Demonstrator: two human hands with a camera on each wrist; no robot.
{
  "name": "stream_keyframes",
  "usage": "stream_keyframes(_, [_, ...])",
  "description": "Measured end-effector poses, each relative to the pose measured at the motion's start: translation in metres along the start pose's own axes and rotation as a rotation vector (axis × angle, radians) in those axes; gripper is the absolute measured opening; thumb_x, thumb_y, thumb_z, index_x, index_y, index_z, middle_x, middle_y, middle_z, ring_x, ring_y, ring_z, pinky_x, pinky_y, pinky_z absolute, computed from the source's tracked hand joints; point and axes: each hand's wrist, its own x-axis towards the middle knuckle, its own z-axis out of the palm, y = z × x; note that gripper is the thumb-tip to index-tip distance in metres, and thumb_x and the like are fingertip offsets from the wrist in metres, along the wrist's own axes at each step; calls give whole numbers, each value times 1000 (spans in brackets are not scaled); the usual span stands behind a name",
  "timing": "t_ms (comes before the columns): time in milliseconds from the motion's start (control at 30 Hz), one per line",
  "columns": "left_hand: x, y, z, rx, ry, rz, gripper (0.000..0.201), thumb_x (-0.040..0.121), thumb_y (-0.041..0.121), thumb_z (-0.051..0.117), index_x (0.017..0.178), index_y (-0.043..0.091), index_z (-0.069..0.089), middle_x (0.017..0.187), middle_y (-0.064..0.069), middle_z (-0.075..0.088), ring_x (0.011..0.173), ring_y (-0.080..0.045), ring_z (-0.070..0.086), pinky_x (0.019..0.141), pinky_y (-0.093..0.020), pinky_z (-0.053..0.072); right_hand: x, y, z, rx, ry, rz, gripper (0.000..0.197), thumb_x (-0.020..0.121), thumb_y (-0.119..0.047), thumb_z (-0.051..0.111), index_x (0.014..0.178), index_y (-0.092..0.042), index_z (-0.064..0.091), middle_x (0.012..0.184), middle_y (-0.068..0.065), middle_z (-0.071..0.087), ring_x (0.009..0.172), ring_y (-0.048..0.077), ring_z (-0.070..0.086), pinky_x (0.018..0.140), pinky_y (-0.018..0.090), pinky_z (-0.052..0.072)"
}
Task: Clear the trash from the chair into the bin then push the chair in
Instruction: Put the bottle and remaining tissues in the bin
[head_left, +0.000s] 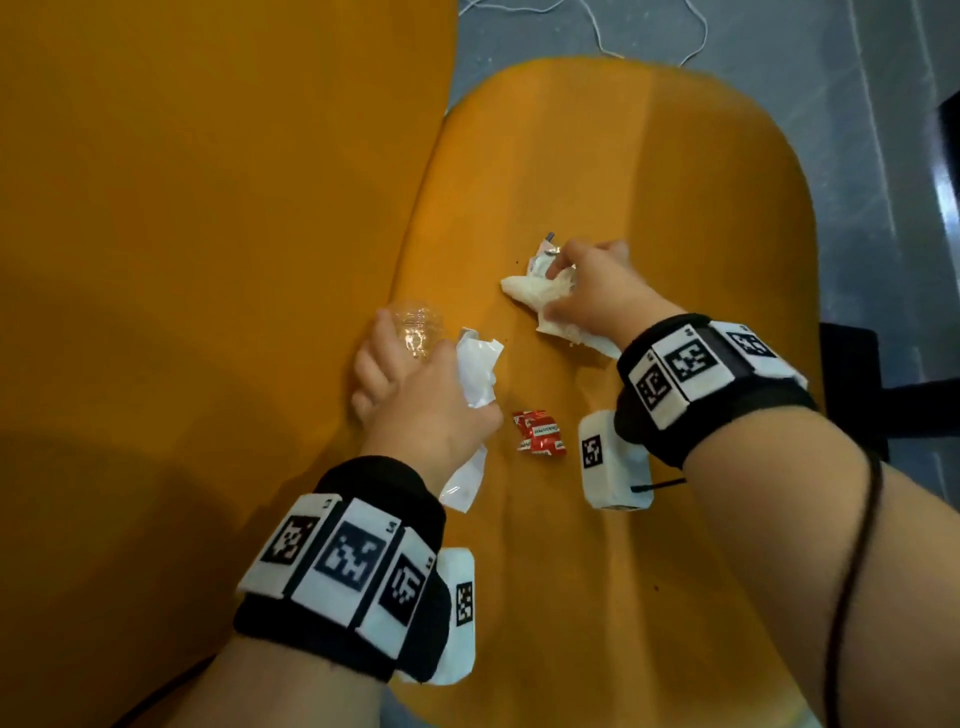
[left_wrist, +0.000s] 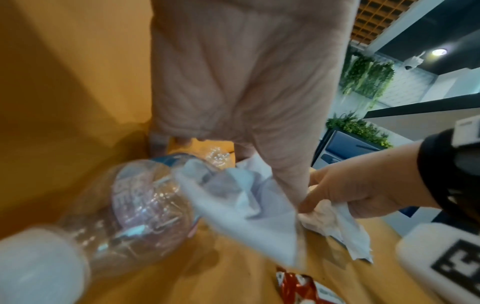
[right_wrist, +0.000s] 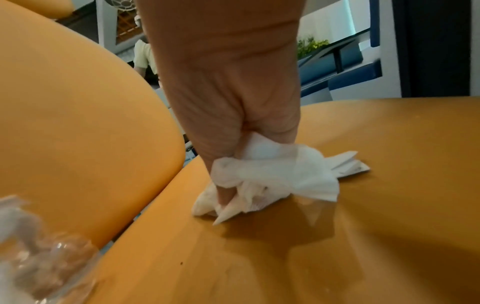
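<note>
On the orange chair seat (head_left: 649, 182) my left hand (head_left: 410, 384) grips a clear plastic bottle (head_left: 415, 327) together with a crumpled white paper (head_left: 478, 369). In the left wrist view the bottle (left_wrist: 135, 205) points its white cap at the camera, with the paper (left_wrist: 241, 205) beside it. My right hand (head_left: 576, 291) clutches a crumpled white tissue (head_left: 524, 291) against the seat, its fingertips over a small foil wrapper (head_left: 545, 254). The right wrist view shows the tissue (right_wrist: 272, 179) bunched in my fingers. A red sachet (head_left: 540, 434) lies loose between my wrists. No bin is in view.
The orange backrest (head_left: 208, 208) rises at the left of the seat. Grey floor with a white cable (head_left: 597, 31) lies beyond the chair. A black part of the chair (head_left: 857, 364) shows at the right.
</note>
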Motion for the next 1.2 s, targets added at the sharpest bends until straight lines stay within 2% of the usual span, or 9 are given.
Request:
stream_keyframes(133, [4, -1, 5, -17, -45, -84, 63, 79, 45, 66, 134, 38, 36, 157, -8, -15, 134, -40, 18, 110, -48, 26, -1, 5, 0, 84, 79, -30, 54, 83, -11, 65, 129, -18, 38, 125, 15, 52, 92, 27, 52, 71, 32, 39])
stream_keyframes(233, [5, -1, 9, -5, -87, -155, 71, 80, 49, 64, 139, 44, 24, 149, -14, 12, 125, -40, 28, 105, -48, 30, -8, 12, -28, 322, 172, 66, 57, 81, -17, 68, 132, -13, 43, 122, 9, 58, 109, 25, 57, 77, 30, 41])
stream_keyframes(400, [6, 1, 13, -70, -60, -200, 74, 78, 37, 67, 134, 39, 19, 128, -19, 30, 113, -39, 38, 97, -47, 40, -20, 45, -62, 334, 101, 166, 24, 85, -22, 68, 107, -14, 63, 84, 0, 62, 76, 13, 58, 71, 27, 41])
stream_keyframes(600, [10, -4, 17, -204, 2, -205, 96, 69, 24, 79, 136, 34, 10, 135, -19, 30, 115, -42, 46, 99, -51, 45, -9, 63, -13, 143, 63, 161, 31, 80, -27, 67, 109, -16, 60, 118, 10, 55, 116, 34, 48, 95, 47, 44])
stream_keyframes(667, [10, -6, 19, -208, 25, -207, 104, 67, 24, 81, 140, 32, 7, 137, -17, 30, 119, -42, 45, 100, -52, 43, -13, 61, -6, 137, 96, 96, 21, 85, -18, 61, 104, -15, 56, 105, 7, 58, 112, 35, 50, 86, 40, 44])
stream_keyframes(767, [10, -8, 21, -216, 35, -212, 105, 66, 22, 83, 142, 21, 10, 140, -16, 30, 125, -40, 42, 100, -50, 41, -25, 58, -8, 198, 69, 84, 34, 85, -11, 62, 118, -11, 53, 111, 7, 60, 104, 24, 55, 77, 31, 39])
stream_keyframes(900, [12, -11, 18, -193, 33, -212, 98, 66, 27, 83, 139, 9, 20, 140, -15, 31, 125, -38, 42, 98, -49, 42, -62, 46, -14, 579, -137, 192, 28, 82, -15, 69, 108, -17, 60, 99, 3, 67, 94, 20, 63, 79, 35, 53])
stream_keyframes(1033, [10, -14, 16, -200, 33, -197, 95, 67, 28, 81, 138, 8, 22, 141, -15, 30, 125, -38, 42, 95, -48, 43, -93, 30, 21, 546, -344, 208, 40, 80, -18, 73, 117, -10, 59, 105, 5, 67, 94, 23, 63, 82, 38, 54])
stream_keyframes(1200, [-2, -15, 18, -183, 7, -141, 100, 65, 32, 84, 138, 9, 20, 140, -14, 32, 125, -38, 42, 94, -47, 44, -113, 18, 57, 464, -316, 163, 34, 85, -13, 65, 118, -13, 57, 102, 3, 62, 89, 18, 55, 70, 27, 44])
